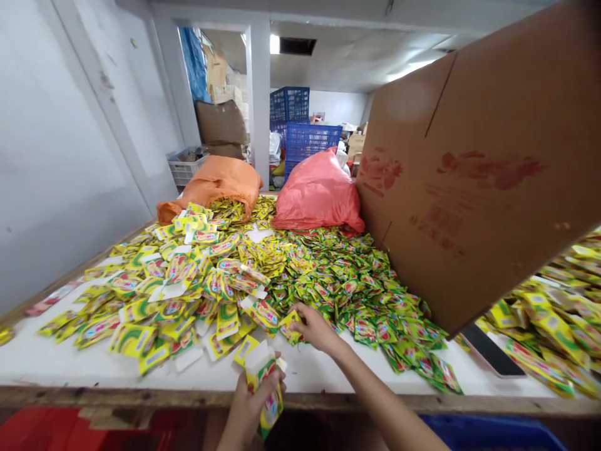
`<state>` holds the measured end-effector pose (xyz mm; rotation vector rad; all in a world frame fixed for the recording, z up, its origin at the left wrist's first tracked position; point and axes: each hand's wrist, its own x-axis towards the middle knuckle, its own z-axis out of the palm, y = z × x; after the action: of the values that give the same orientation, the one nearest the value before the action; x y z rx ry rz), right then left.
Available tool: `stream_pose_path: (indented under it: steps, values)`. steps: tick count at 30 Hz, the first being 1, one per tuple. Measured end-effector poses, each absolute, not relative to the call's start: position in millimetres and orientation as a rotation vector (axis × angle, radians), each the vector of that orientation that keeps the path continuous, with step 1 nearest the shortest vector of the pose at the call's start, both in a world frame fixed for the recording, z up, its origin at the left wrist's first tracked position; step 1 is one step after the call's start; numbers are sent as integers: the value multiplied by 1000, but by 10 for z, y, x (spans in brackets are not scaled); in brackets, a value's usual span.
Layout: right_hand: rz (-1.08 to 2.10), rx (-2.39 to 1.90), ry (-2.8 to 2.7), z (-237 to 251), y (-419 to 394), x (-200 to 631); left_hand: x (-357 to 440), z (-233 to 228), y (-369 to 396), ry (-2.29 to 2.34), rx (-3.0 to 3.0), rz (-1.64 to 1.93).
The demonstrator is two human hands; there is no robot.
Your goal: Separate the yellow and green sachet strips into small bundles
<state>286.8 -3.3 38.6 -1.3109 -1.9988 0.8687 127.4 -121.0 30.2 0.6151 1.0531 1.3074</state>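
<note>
A small yellow-green carton [265,382] with its white flap open is being held upright at the near edge of the surface [56,360], just over the wooden lip, by the left hand [248,407], whose grip is clamped around its lower half. Just beyond it, a single sachet [290,326] is being pinched in the closed grip of the right hand [315,327] at the near fringe of the sachet heap [342,282]. To the left, flattened cartons [178,282] are being spread loosely, with a bare white strip of surface being left between them and the front edge. A large cardboard box [479,169] is being tilted over the right side, its lower corner close above the sachets, so room there is being narrowed. A dark flat device [491,352] is lying beside that corner. At the far edge, an orange sack [216,185] and a red sack [319,191] are being rested side by side, with blue crates [305,134] behind.
</note>
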Motion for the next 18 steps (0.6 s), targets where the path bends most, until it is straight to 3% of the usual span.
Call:
stream_pose_path:
  steps: [9, 18]
  values:
    - [717, -1359, -2155, 387, -29, 2980, 1188, 299, -1211, 1126, 531, 1310]
    - [342, -1151, -2747, 759, 86, 2804, 1162, 341, -1156, 1020, 606, 1268]
